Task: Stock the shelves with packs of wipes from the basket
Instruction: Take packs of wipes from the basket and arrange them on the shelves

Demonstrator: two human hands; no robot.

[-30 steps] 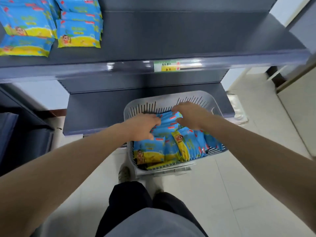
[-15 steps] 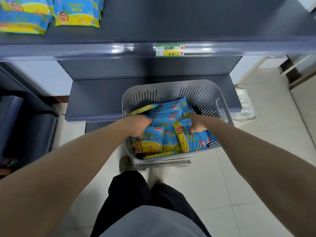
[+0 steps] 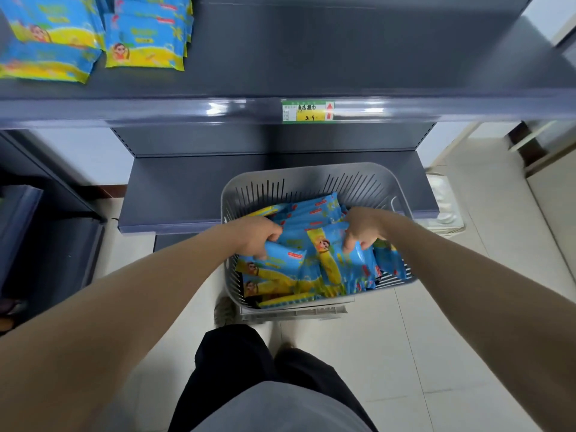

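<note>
Since the frame half a second earlier, both hands had closed on packs in the basket, and the right hand had shifted slightly toward the centre of the pile.

The basket, grey with slotted walls, stood at centre frame, just in front of the lower shelf. It held a loose pile of blue and yellow packs of wipes, some flat and some on edge.

The left hand was inside the basket at its left wall. Its fingers were curled over the upper edge of the front pack, gripping it.

The right hand was at the right of the pile. Its fingers were curled downward and pinched the top of the upright pack.

At the upper left of the frame, stocked packs lay flat on the upper shelf. A green and yellow price label sat on that shelf's front rail, at upper centre.
</note>
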